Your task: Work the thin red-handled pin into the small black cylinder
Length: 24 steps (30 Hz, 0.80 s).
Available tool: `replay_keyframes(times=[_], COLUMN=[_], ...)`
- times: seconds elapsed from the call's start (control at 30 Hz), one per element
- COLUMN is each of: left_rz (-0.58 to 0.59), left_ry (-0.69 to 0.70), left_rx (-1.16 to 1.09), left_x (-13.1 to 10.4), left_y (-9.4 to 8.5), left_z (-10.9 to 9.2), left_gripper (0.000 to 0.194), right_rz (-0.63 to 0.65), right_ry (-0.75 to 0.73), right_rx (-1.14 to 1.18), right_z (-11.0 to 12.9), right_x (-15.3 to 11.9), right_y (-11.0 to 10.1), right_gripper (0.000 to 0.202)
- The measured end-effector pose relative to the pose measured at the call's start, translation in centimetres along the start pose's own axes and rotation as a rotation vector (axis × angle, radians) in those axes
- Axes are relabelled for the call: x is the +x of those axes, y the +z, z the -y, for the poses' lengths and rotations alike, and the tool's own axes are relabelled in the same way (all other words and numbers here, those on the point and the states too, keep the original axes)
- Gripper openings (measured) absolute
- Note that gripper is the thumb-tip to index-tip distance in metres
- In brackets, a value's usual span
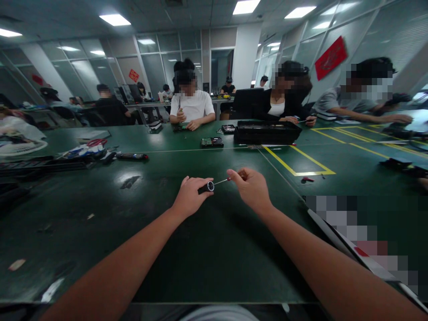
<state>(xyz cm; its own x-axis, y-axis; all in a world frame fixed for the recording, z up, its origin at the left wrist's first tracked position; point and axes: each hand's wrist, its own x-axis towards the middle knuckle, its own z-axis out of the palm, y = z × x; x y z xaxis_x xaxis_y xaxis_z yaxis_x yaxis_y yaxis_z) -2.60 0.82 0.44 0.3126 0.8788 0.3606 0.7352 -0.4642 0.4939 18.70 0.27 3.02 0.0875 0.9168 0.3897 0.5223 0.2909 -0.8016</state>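
Note:
My left hand (190,195) is wrapped round a dark cylindrical piece (210,186) with a pale ring at its end, which faces right. To the right of it, my right hand (251,186) pinches a thin screwdriver (222,181) by its red end. The metal shaft points left, and its tip meets or nearly meets the ringed end. Both hands are just above the green tabletop (214,249).
Ahead lie a circuit-board device (211,142) and a long black tray (267,132). Tools (88,149) and a screwdriver (133,156) are at the left. Yellow tape (314,173) marks the right side. Several people work across the table.

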Motion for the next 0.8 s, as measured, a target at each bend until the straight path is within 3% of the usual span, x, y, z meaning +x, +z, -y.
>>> replay_keyframes(times=[0.1, 0.2, 0.33, 0.67, 0.8], left_rz=[0.008, 0.002, -0.01, -0.015, -0.014], left_ry=[-0.016, -0.024, -0.027, -0.03, -0.03], left_rx=[0.003, 0.003, 0.001, 0.007, 0.004], left_x=[0.01, 0.07, 0.09, 0.09, 0.11], left_y=[-0.06, -0.04, 0.12, 0.12, 0.14], left_z=[0.11, 0.31, 0.51, 0.81, 0.79], left_gripper=[0.04, 0.039, 0.041, 0.041, 0.04], right_rz=[0.074, 0.102, 0.096, 0.182, 0.168], right_ry=[-0.11, -0.178, -0.134, -0.113, -0.086], right_rx=[0.026, 0.011, -0.091, -0.027, -0.093], right_z=[-0.12, -0.17, 0.02, 0.32, 0.13], right_x=[-0.2, -0.34, -0.21, -0.39, -0.03], right_y=[0.09, 0.03, -0.1, 0.08, 0.12], right_gripper=[0.024, 0.024, 0.041, 0.03, 0.036])
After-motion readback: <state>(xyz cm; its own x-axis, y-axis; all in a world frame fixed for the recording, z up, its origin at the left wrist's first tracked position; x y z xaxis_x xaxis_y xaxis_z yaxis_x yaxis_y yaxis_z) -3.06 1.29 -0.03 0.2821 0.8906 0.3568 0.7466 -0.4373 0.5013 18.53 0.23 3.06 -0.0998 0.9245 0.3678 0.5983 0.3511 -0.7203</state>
